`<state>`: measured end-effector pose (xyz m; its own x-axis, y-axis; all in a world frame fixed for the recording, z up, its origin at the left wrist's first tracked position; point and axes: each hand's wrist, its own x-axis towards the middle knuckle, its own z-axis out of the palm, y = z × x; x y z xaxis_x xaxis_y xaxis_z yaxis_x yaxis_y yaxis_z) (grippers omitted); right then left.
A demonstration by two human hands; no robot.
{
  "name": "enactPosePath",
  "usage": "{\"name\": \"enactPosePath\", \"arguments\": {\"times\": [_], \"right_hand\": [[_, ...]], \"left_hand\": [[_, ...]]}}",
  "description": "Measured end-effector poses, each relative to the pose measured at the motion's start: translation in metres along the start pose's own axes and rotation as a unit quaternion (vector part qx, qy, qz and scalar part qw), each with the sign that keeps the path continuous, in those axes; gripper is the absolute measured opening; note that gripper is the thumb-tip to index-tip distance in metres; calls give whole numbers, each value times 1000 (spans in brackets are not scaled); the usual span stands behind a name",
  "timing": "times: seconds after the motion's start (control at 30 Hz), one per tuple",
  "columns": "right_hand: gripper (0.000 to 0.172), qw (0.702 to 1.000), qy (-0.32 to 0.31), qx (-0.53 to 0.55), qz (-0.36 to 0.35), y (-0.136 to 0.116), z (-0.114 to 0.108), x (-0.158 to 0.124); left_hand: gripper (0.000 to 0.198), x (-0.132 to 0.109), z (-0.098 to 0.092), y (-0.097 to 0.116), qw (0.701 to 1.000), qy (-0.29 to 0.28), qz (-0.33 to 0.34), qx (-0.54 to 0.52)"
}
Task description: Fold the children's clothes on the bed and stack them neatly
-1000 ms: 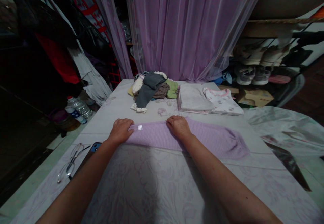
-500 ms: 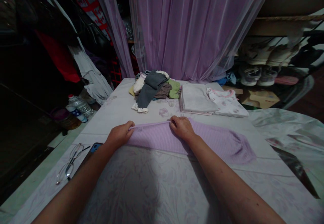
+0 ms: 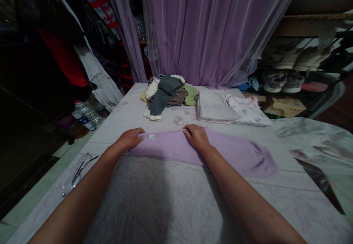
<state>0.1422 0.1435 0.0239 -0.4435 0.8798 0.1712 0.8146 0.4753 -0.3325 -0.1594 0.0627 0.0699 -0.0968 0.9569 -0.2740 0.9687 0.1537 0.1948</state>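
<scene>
Lilac ribbed pants (image 3: 168, 144) lie lengthwise across the table, folded narrow, with a small white label near the left end and a gathered cuff at the right. My left hand (image 3: 132, 138) pinches their upper left corner. Farther right along the same far edge, my right hand (image 3: 196, 135) is closed on the fabric, thumb and fingers together. Between the two hands the far edge runs nearly straight. My right forearm crosses over the pants and hides part of them.
Beyond the pants sit a heap of loose clothes (image 3: 167, 95), a folded striped grey garment (image 3: 216, 106) and a folded printed top (image 3: 246, 109). Eyeglasses (image 3: 78, 172) lie by my left forearm. Purple curtains (image 3: 204, 34) hang behind; a shoe rack (image 3: 292, 60) stands right.
My left hand has shifted slightly left with the corner of the pants, and the label now shows more plainly. My left forearm now covers the phone. My right hand has barely moved.
</scene>
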Motion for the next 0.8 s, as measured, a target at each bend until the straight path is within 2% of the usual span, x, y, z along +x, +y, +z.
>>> {"name": "enactPosePath", "arguments": {"times": [0.13,0.2,0.33,0.43,0.6,0.8], "right_hand": [[36,998,58,-6,-23,-5,4,-17],[38,997,64,6,-40,-12,6,-32],[40,994,11,32,-100,-28,10,-67],[45,992,-36,-10,-120,-37,11,-84],[50,988,-74,-65,-121,-43,10,-87],[55,988,-68,-69,-121,-51,11,-94]], "left_hand": [[41,0,8,-8,998,63,12,-11],[46,-2,14,-10,995,94,17,-19],[55,-14,26,-11,988,138,-35,-56],[56,-25,32,-9,982,144,-89,-87],[51,-30,33,-3,981,143,-105,-82],[44,-30,30,-1,978,153,-126,-57]]}}
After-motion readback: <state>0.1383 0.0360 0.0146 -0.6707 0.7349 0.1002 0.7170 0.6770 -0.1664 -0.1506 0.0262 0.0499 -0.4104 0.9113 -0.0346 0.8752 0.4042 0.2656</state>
